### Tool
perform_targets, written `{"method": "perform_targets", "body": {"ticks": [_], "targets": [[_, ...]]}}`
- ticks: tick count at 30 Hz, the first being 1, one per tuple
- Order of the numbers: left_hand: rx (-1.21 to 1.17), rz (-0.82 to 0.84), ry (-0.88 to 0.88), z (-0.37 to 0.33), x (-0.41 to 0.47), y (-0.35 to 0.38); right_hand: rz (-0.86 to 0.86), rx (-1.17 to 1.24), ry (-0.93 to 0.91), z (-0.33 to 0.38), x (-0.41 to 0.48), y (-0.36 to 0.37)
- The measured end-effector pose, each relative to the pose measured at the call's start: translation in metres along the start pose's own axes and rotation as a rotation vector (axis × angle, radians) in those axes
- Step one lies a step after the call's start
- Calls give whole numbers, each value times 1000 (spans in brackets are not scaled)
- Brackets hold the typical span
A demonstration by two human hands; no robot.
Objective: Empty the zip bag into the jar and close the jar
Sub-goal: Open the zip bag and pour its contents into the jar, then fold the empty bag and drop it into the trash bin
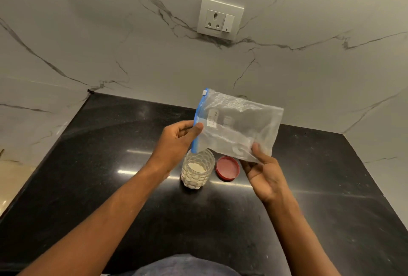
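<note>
A clear zip bag (238, 123) with a blue zip strip hangs on its side above the counter, looking empty. My left hand (176, 141) pinches the zip edge, which points down and left over the jar. My right hand (262, 169) grips the bag's lower right corner. Below the zip edge stands an open clear plastic jar (197, 171) holding white powder or grains. Its red lid (227, 168) lies flat on the counter just right of the jar.
The black polished countertop (110, 165) fills the view, bounded by marble-look walls at the back and both sides. A wall socket with a switch (220, 18) sits high on the back wall.
</note>
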State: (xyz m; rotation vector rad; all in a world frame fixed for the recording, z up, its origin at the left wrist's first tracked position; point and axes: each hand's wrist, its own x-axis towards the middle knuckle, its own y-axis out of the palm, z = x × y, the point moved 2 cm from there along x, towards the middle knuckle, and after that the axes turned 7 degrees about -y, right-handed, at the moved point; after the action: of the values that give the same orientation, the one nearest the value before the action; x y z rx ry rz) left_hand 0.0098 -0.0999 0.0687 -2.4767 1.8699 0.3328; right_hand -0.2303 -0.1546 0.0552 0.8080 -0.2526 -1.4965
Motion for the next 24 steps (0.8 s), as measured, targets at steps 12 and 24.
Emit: {"method": "perform_targets", "body": {"ticks": [12, 24], "targets": [[243, -65, 255, -69, 21, -11, -152, -604, -541, 13, -10, 2], [681, -3, 538, -109, 2, 18, 191, -584, -919, 79, -6, 87]]}}
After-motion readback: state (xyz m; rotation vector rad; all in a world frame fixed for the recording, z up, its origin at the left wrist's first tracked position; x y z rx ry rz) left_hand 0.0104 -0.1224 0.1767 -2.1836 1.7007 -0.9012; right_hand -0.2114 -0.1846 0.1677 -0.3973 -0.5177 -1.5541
